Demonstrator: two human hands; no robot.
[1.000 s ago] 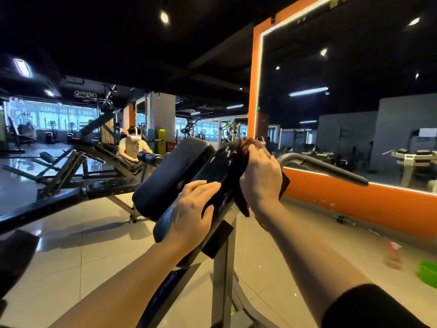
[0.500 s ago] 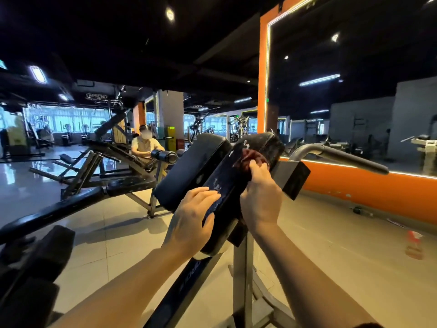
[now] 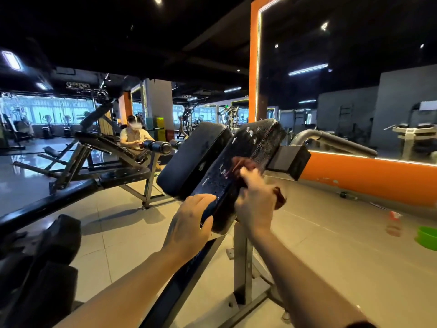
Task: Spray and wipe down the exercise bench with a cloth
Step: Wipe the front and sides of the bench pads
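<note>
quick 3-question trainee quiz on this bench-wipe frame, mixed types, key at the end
1. True or false: the left hand grips the lower edge of the wet pad.
2. The right hand holds: A) spray bottle B) reddish-brown cloth C) nothing.
3. Fill in: droplets and foam show on the ___ of the two black pads, seen from the head camera.

Key: 1 true; 2 B; 3 right

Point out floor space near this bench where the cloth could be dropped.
Bare tiles lie right of the bench post, short of the spray bottle and green basin. More lie left, between the pad and neighbouring bench. Lower left is crowded with dark equipment.
</note>
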